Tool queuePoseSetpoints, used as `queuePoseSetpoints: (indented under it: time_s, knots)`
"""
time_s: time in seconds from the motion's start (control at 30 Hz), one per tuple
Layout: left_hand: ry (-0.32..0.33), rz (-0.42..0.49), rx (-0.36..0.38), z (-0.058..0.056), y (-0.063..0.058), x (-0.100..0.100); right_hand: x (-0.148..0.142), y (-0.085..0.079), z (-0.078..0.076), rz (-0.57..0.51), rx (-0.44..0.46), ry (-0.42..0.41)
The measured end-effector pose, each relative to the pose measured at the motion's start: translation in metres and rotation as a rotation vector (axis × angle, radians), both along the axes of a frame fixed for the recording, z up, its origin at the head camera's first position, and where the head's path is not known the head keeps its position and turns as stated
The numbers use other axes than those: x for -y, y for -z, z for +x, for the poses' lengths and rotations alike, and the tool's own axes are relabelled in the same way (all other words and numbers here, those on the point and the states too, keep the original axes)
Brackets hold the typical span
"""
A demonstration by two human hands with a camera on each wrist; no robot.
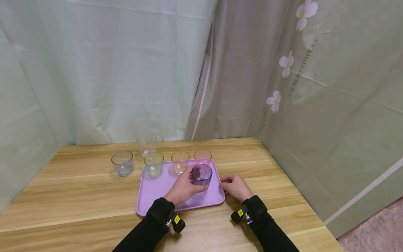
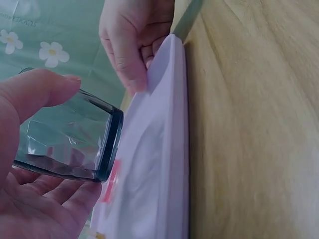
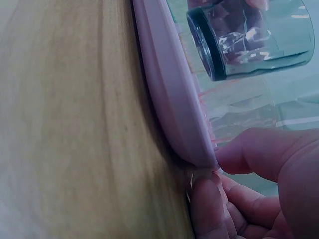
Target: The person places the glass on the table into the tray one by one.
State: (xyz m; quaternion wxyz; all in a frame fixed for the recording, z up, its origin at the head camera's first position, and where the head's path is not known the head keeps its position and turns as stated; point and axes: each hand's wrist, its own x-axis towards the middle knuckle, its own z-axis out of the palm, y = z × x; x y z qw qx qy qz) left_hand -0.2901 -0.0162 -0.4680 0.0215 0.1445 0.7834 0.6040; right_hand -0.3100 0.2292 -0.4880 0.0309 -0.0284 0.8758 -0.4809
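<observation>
My left hand (image 1: 184, 190) grips a dark blue-grey drinking glass (image 1: 202, 175) by its sides, thumb across from the fingers. Both wrist views show a gap between the glass base and the purple tray (image 1: 148, 197) beneath it. At the tray's right edge, my right hand (image 1: 237, 188) pinches the rim between thumb (image 3: 244, 154) and fingers. Along the tray's far side stand a green glass (image 1: 154, 166), an amber glass (image 1: 180, 163) and a pink glass (image 1: 203, 156). The held glass partly covers the pink one in the head view.
A grey-blue glass (image 1: 122, 163) stands on the wooden table (image 1: 78, 203) left of the tray. Behind the green glass is a clear glass (image 1: 147, 144). Pale curtains (image 1: 126, 70) hang at the table's back and sides.
</observation>
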Motion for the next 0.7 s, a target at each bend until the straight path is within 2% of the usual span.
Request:
queuePoseSetpoints:
  time_s: [0.23,0.37,0.7]
  knots:
    - [0.032,0.014,-0.025,-0.003,0.006,-0.008,0.001,-0.002,0.003,-0.004,0.01,0.007]
    - [0.037,0.028,-0.012,-0.002,0.009,-0.011,0.001,-0.001,0.001,-0.004,0.009,0.003]
    - [0.029,-0.029,-0.027,0.001,0.015,-0.016,0.001,-0.001,0.001,-0.004,0.01,0.0]
